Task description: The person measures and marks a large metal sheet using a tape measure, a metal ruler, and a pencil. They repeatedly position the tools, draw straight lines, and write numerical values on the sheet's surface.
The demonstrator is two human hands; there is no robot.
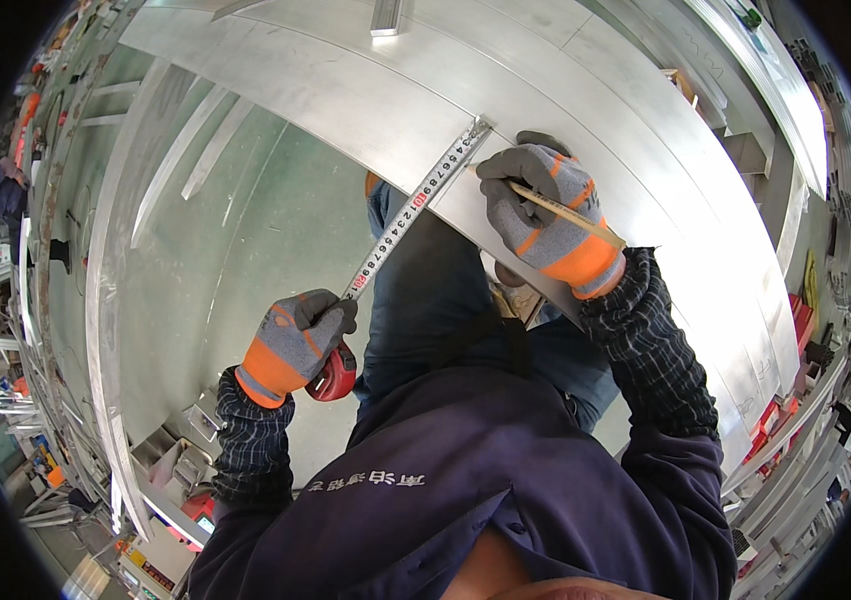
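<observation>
My left hand (290, 345), in a grey and orange work glove, is closed around a red tape measure (335, 378). Its pulled-out blade (408, 213) slants up and to the right onto a wide silvery metal panel (345, 110), where the end rests at a seam. In my right hand (545, 205), gloved the same way, a pencil (575, 216) is pinched, its tip beside the blade near the hooked end. That hand rests on the panel just right of the blade.
A short metal profile (386, 16) lies on the panel at the far edge. To the left, long metal bars (105, 270) stretch above the green floor (245, 235). More metal profiles and red boxes (770, 425) crowd the right side. A person (5, 190) is partly seen at the far left.
</observation>
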